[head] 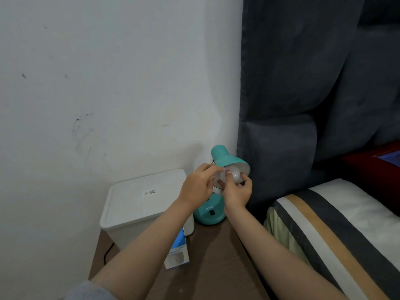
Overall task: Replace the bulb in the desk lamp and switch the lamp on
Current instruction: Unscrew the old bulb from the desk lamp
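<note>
A small teal desk lamp stands on a brown bedside table [212, 263], its shade [225, 158] tilted toward me and its round base [208, 215] showing a black switch [211, 212]. A white bulb [232, 176] sits at the mouth of the shade. My right hand [237, 191] grips the bulb from below with thumb and fingers around it. My left hand [198, 186] touches the bulb's left side and the shade's rim with its fingertips. The bulb's screw end is hidden inside the shade. The lamp is unlit.
A white lidded plastic bin [138, 204] stands left of the lamp. A blue and white bulb box [177, 254] lies on the table under my left forearm. A dark padded headboard [303, 105] and a striped pillow [335, 230] lie to the right. A black cord [107, 253] hangs at the table's left edge.
</note>
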`<state>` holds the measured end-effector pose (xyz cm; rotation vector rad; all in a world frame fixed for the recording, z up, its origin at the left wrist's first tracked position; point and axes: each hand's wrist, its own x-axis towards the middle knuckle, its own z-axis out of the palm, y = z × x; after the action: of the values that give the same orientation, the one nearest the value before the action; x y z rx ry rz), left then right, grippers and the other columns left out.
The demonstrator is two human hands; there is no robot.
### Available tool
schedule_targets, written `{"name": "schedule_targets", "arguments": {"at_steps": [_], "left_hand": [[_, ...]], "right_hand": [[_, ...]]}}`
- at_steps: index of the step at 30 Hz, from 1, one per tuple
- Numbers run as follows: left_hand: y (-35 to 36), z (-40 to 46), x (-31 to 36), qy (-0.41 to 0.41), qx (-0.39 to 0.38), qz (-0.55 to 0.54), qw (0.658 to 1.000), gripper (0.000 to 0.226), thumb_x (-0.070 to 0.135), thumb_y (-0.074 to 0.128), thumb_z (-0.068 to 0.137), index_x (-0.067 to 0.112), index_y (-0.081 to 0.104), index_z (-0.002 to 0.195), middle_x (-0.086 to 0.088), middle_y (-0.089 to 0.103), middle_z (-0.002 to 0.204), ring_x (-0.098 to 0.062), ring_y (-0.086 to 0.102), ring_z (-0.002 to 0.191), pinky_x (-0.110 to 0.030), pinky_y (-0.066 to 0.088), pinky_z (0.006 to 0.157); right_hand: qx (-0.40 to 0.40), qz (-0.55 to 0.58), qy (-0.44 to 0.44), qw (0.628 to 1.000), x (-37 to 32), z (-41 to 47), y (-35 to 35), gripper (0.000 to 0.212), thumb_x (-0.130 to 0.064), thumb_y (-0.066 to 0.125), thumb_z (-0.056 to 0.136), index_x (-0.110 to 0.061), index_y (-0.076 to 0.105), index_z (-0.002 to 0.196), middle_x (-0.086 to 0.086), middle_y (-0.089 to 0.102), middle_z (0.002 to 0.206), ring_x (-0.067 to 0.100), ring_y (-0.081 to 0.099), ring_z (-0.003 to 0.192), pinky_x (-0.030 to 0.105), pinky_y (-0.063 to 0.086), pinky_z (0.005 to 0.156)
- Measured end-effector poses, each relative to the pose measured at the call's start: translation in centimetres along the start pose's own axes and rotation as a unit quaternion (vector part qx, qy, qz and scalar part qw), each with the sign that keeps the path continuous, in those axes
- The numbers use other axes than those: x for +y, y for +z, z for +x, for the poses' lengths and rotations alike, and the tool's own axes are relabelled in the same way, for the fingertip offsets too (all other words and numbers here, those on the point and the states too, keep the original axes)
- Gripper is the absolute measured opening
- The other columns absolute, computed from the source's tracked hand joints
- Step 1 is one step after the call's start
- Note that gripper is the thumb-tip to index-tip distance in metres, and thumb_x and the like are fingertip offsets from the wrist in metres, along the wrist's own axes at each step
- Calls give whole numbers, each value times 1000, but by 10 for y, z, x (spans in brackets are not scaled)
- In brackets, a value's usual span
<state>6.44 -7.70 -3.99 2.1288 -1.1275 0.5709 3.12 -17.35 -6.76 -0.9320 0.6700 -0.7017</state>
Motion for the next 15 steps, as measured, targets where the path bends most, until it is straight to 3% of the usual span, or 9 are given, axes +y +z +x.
{"name": "schedule_targets", "arguments": {"at_steps": [6,10,15], "left_hand": [[0,0,1,0,-1,5,1000,35,-2,54,84,17,63,113,-8,63,111,-21,62,95,-29,54,73],[-1,1,2,1,2,0,1000,36,-3,54,84,18,63,112,-9,64,109,-21,62,92,-27,53,72],[0,0,3,2,2,-10,1000,37,-4,54,84,18,62,113,-8,63,110,-19,61,96,-24,52,76]], "right_hand": [[-40,-42,-60,996,-4,3,-6,54,6,74,70,-21,49,110,13,55,125,26,59,109,35,54,88],[-24,-31,-41,998,-5,1,-5,63,-15,77,76,-24,43,128,8,51,133,23,57,115,34,52,93],[5,1,39,999,-5,-1,3,61,-27,73,81,-20,42,133,12,61,123,30,67,99,46,58,84]]}}
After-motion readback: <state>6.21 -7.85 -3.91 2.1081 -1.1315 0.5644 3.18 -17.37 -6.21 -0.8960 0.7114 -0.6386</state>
